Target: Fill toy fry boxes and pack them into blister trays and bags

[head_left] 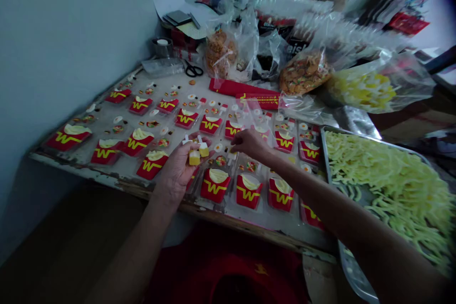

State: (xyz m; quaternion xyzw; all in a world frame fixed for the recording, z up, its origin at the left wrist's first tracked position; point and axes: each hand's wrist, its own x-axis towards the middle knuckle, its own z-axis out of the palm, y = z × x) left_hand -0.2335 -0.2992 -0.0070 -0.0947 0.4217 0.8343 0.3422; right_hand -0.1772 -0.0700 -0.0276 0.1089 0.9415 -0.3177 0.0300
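My left hand (177, 164) is curled around several small yellow-and-white miniature popsicles (194, 157). To its right, my right hand (247, 141) has its fingers pinched downward over the clear packages; what they hold, if anything, I cannot make out. Just below those fingertips is a small pale piece (231, 157). Around both hands lie clear plastic packages, each with a red fries carton (215, 185) marked with a yellow W. Beside the cartons are tiny food-shaped pieces, such as a fried egg (218, 147) and a round colourful one (251, 166).
A metal tray (325, 152) of pale yellow fry-like strips (399, 190) stands at the right. Bags of small pieces (306, 72), yellow pieces (370, 91), flat red cartons (242, 89), scissors (194, 70) and a tape roll (163, 48) lie at the back. A wall borders the left.
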